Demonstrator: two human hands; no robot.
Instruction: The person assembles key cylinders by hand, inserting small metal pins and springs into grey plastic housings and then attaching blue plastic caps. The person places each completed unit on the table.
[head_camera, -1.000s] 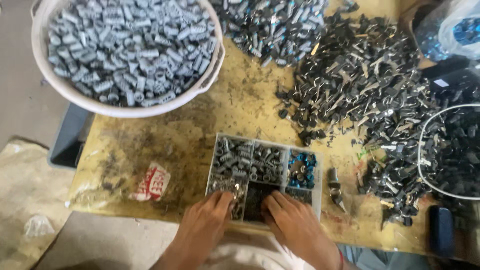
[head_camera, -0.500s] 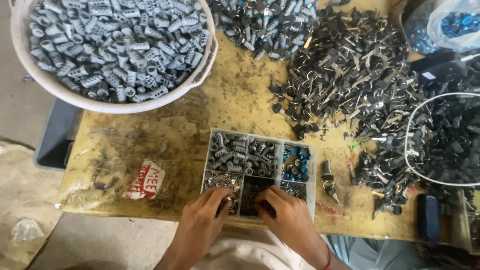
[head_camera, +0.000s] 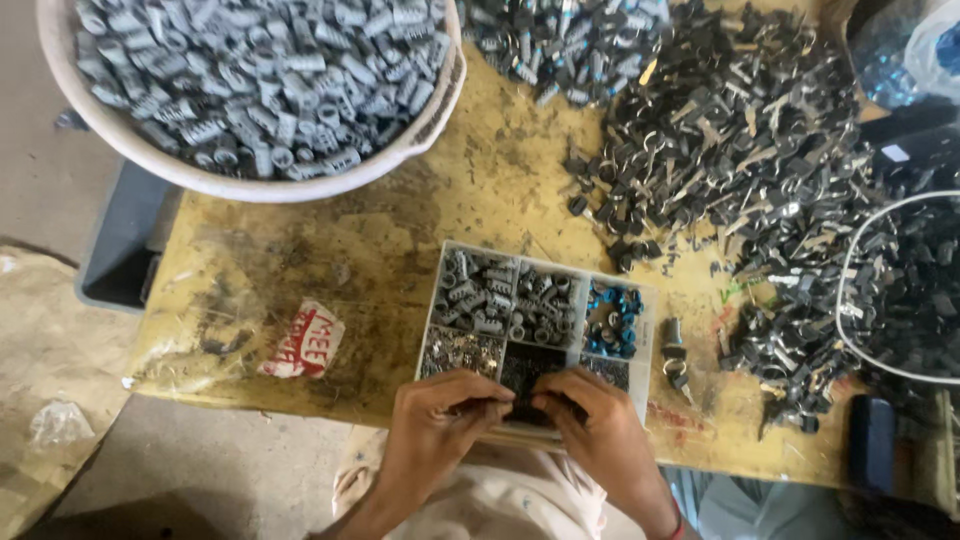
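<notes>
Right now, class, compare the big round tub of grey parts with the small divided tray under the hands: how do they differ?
The round tub is large, white and undivided, heaped with one kind of grey ribbed part; the divided tray is small, rectangular and split into compartments holding grey, blue and dark pieces. The tub overhangs the table's far left corner; the tray lies at the near edge. Both hold grey ribbed parts.
</notes>
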